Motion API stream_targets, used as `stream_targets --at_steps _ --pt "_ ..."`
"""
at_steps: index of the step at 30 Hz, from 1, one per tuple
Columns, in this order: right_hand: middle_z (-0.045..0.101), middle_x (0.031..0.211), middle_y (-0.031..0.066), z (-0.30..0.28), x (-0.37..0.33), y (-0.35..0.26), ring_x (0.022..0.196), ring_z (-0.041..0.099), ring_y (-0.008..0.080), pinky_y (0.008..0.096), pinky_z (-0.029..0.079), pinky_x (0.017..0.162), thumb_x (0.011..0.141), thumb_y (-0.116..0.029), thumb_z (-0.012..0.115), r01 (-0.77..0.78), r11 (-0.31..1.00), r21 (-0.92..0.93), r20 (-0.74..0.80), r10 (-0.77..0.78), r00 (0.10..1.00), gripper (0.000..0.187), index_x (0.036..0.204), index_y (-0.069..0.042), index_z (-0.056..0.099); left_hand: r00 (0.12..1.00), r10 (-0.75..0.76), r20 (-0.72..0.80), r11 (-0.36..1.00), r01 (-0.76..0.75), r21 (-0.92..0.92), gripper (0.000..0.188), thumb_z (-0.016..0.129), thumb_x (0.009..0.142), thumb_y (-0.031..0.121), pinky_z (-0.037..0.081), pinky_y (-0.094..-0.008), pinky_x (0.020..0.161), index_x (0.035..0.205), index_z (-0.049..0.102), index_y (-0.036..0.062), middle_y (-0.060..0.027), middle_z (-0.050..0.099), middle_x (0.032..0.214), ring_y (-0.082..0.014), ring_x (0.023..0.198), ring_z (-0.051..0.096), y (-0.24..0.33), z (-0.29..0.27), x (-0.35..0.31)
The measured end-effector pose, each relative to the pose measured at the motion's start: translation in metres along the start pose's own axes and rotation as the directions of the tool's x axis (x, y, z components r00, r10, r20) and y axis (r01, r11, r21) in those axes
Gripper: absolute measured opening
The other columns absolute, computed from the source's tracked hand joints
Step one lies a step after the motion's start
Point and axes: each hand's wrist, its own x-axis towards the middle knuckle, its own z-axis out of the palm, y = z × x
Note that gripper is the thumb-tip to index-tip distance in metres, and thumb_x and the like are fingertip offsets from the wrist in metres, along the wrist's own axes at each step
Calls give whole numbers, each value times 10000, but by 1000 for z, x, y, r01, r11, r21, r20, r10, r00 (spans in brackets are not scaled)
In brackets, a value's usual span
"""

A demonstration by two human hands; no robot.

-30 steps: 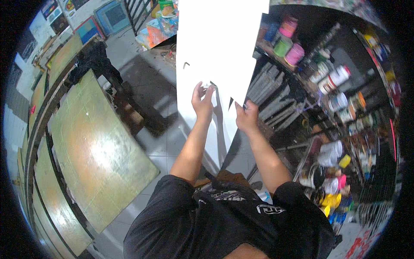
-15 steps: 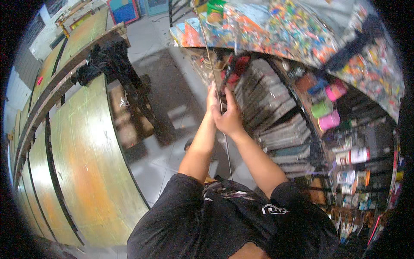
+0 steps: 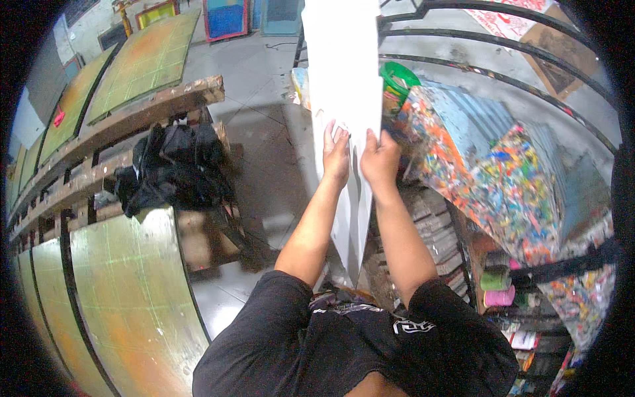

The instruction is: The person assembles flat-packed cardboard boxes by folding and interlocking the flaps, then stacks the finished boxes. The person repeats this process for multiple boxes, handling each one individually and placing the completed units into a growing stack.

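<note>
Even, fairly bright indoor light w/ soft shadows on the floor [image 3: 264,165]. White sheet [image 3: 340,59] is blown out, no detail. Strong fisheye bend + black vignette at edges; slight blur overall.

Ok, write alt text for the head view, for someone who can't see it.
Seen from above, a person holds up a tall white sheet, left hand and right hand gripping it side by side. A colourful printed sheet lies to the right; a black cloth drapes over a wooden rack to the left.
</note>
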Motion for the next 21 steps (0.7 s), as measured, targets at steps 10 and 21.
stream_targets --at_steps 10,21 --pt "561 604 155 121 158 52 534 531 210 349 409 531 821 -170 545 -54 905 421 -7 62 998 247 673 25 515 976 193 -104 903 -136 407 288 577 762 26 358 -187 560 1046 532 14 -44 590 818 -90 675 512 59 7 207" --pt "589 657 85 298 349 61 576 520 106 260 407 523 849 -118 517 36 814 580 119 -128 985 153 850 21 580 958 260 -117 947 -229 226 126 507 825 143 396 -303 726 939 530 94 -13 570 884 -143 856 535 142 -14 425"
